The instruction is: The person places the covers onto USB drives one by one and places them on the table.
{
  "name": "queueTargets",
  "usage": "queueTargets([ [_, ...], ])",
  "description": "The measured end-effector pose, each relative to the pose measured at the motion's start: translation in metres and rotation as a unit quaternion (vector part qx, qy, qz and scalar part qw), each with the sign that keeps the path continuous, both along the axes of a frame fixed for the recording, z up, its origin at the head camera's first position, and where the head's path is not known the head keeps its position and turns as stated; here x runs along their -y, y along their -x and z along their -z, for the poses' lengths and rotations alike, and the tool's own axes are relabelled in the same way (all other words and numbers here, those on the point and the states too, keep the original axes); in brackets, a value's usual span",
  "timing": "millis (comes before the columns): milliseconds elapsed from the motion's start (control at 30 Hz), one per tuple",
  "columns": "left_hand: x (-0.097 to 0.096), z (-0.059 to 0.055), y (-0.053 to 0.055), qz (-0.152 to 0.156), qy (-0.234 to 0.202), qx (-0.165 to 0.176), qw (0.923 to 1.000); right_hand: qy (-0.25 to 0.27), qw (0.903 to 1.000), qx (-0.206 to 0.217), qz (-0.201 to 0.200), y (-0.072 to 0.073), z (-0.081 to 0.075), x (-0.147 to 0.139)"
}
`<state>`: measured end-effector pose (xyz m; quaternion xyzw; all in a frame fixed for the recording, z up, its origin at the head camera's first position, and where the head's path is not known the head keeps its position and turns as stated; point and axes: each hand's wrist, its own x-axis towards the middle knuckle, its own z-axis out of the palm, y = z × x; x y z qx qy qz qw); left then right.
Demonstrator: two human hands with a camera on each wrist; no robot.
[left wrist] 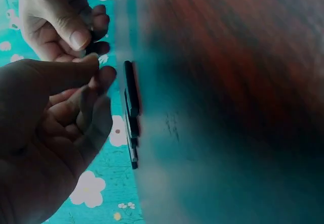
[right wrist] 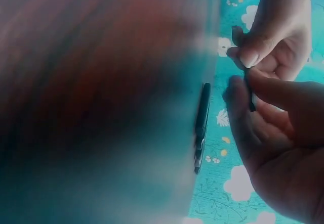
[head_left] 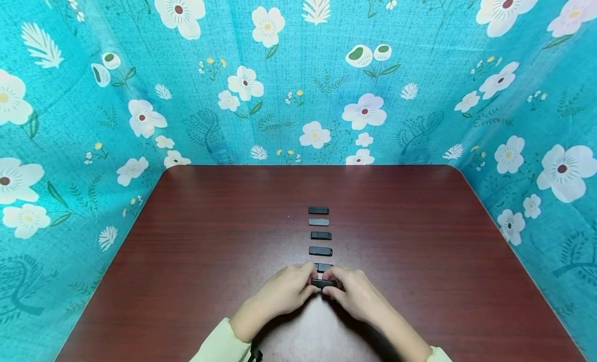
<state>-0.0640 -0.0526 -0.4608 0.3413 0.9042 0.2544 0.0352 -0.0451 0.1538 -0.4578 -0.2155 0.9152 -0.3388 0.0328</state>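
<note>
Near the front of the table, both hands hold one black USB stick (head_left: 324,283) between them, raised off the surface. My left hand (head_left: 291,288) pinches its left end with thumb and fingers. At its right end my right hand (head_left: 358,293) does the same. In the right wrist view the thin dark edge of the USB stick (right wrist: 251,96) shows between the fingertips; the left wrist view mostly hides it behind the fingers. Just beyond the hands lies another dark USB stick (head_left: 324,267), partly covered by the fingertips.
A column of sticks runs away from the hands: a black one (head_left: 321,251), another black one (head_left: 321,236), a grey one (head_left: 319,222) and a black one (head_left: 318,210) farthest off. They lie crosswise on the reddish-brown table (head_left: 210,222). Flowered turquoise cloth (head_left: 289,51) surrounds its back and sides.
</note>
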Motion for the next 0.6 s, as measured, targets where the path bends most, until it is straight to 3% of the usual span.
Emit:
queueTargets([
  [200,-0.006,0.001,0.003,-0.007,0.077,-0.043,0.9961,-0.056,0.9968,-0.056,-0.003,0.001,0.006,0.001],
  [400,-0.010,0.005,0.005,-0.015,0.136,-0.068,0.9882,-0.100,0.9946,-0.027,-0.005,0.004,0.007,0.008],
  [600,-0.011,0.010,0.004,-0.025,0.138,-0.065,0.9880,-0.112,0.9934,-0.026,-0.007,0.003,0.006,0.012],
])
